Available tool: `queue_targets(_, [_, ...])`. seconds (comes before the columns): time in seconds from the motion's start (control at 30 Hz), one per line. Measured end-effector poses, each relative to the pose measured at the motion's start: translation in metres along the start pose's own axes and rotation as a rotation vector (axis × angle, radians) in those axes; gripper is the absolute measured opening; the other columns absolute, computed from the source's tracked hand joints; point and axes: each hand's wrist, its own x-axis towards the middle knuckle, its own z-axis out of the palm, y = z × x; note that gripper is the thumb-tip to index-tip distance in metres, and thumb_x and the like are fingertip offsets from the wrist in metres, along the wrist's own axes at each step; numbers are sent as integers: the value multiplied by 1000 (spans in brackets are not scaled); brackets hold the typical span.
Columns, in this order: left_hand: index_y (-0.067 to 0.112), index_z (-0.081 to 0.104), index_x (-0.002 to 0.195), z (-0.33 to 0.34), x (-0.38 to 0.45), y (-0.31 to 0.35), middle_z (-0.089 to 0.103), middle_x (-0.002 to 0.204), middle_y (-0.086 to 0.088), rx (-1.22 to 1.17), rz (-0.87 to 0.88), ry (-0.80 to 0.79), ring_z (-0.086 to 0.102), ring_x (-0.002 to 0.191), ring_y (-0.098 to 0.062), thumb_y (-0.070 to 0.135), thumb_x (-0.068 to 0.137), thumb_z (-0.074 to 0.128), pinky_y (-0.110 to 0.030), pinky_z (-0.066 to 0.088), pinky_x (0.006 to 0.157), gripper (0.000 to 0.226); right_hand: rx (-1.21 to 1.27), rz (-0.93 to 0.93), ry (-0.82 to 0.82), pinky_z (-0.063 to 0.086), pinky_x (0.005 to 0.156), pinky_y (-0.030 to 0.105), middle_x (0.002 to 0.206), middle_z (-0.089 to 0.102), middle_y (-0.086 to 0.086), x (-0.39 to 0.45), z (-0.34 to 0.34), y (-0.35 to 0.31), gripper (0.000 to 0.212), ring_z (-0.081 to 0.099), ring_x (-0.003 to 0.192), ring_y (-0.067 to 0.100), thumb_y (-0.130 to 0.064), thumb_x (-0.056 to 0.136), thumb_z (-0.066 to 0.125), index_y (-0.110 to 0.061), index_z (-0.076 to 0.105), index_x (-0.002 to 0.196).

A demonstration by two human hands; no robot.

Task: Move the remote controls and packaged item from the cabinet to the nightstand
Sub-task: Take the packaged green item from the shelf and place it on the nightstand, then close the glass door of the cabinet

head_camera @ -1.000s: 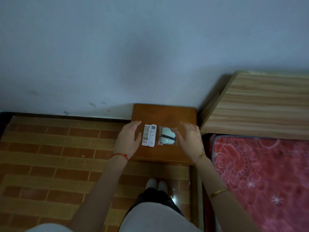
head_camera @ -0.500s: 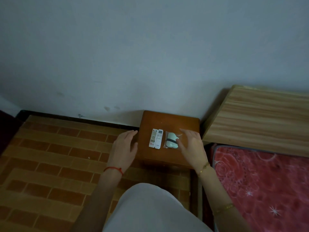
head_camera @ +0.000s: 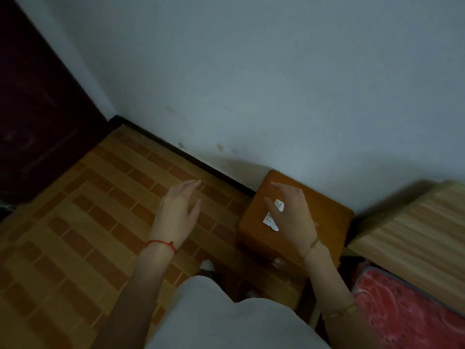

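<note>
We see the remote controls lying on the nightstand, partly hidden by our right hand; it and our left hand hover empty, fingers spread.

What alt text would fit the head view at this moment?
Seen from above in dim light, a person's open right hand hovers over white remote controls on a small wooden nightstand. The open left hand hangs over the brick-patterned floor. A red mattress lies at lower right.
</note>
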Motion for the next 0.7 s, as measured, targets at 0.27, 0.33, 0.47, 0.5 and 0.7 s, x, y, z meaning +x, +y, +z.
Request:
queue_targets(0.27, [17,51,138,-50,-25,-86,54,140,-4,-3,-261,144,44,134,-23,19,96,56,-39,33,115,43,-19,-282,-243,37,110,36,134,56,1,51,73,-100,42,41,130,19,-29,95,54,-19,50,136])
queue_targets(0.33, [18,51,138,-65,-27,-112,54,139,-4,-4,-323,181,44,134,-23,19,96,56,-41,36,114,43,-47,-348,-302,37,110,37,136,54,0,65,96,-130,42,40,132,20,-29,96,53,-19,49,137])
queue_targets(0.47, [19,52,137,-101,-29,-165,55,137,-3,-11,-460,291,47,131,-21,16,94,58,-38,37,112,43,-52,-472,-404,39,109,40,136,55,0,95,144,-201,44,41,133,21,-34,96,51,-19,50,137])
queue_targets(0.5, [19,52,137,-110,-30,-177,56,137,-3,-10,-497,315,48,130,-21,16,94,58,-37,39,111,43,-46,-499,-426,40,109,41,136,55,-1,103,156,-220,45,42,132,20,-36,95,51,-19,50,137])
queue_targets(0.7, [19,54,135,-166,-41,-250,57,134,-5,28,-697,422,52,125,-22,16,93,59,-34,42,107,43,-27,-681,-554,36,111,37,139,52,-2,134,225,-332,47,39,134,18,-42,96,48,-24,47,139])
